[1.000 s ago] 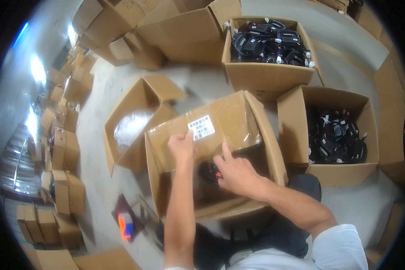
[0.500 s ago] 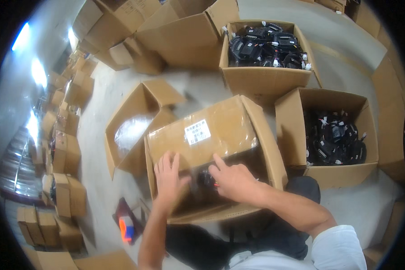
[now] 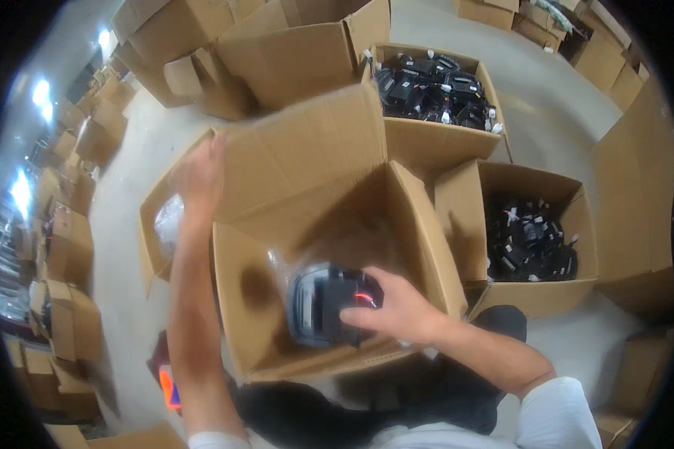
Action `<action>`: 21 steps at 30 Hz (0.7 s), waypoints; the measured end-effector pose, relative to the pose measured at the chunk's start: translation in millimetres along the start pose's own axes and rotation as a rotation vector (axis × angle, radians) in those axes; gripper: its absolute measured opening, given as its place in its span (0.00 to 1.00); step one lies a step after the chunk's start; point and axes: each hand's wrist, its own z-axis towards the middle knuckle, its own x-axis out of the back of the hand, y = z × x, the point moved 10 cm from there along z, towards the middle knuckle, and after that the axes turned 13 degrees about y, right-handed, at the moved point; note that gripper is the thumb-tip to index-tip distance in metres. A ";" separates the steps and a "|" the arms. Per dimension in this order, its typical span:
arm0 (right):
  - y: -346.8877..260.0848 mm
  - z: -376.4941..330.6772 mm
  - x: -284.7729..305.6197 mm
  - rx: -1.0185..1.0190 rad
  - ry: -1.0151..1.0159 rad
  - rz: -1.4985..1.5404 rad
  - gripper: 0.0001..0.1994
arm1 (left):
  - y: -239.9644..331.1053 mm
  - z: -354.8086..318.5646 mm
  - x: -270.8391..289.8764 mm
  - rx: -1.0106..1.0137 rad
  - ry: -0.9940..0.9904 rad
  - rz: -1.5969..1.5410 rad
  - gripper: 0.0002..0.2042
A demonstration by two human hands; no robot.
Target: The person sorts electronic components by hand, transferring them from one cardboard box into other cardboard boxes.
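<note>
An opened cardboard box [image 3: 419,247] stands in front of me, its far flap [image 3: 299,150] raised upright. My left hand [image 3: 201,176], somewhat blurred, is closed at the upper left corner of that flap. Within the box opening, my right hand [image 3: 401,307] grips a black plastic device [image 3: 326,307] by its right side, thumb on top. A short red wire shows on the device, and its left part looks glossy. Clear plastic [image 3: 277,262] lies inside the box behind the device; the rest of the contents is hard to make out.
Two boxes filled with similar black wired devices stand at the far side [image 3: 475,127] and right [image 3: 539,284]. A smaller box [image 3: 153,224] with clear plastic adjoins on the left. An orange and blue tape dispenser [image 3: 170,388] lies at lower left. Large cartons [image 3: 284,63] stand behind.
The far flap has swung up from lying over the box. My left hand has moved up and left with it. My right hand now holds the black device.
</note>
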 end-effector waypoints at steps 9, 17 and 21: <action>4.4 -16.9 20.2 -0.122 0.360 -0.113 0.37 | -22.1 -96.9 -149.2 -0.089 -0.224 -0.304 0.19; -78.1 10.9 12.1 0.675 0.604 -0.804 0.36 | 81.9 -207.0 15.7 0.977 -0.799 -1.542 0.34; -84.9 18.5 -104.1 0.942 0.040 -0.882 0.42 | 33.9 -201.9 11.9 1.390 -0.498 -1.755 0.17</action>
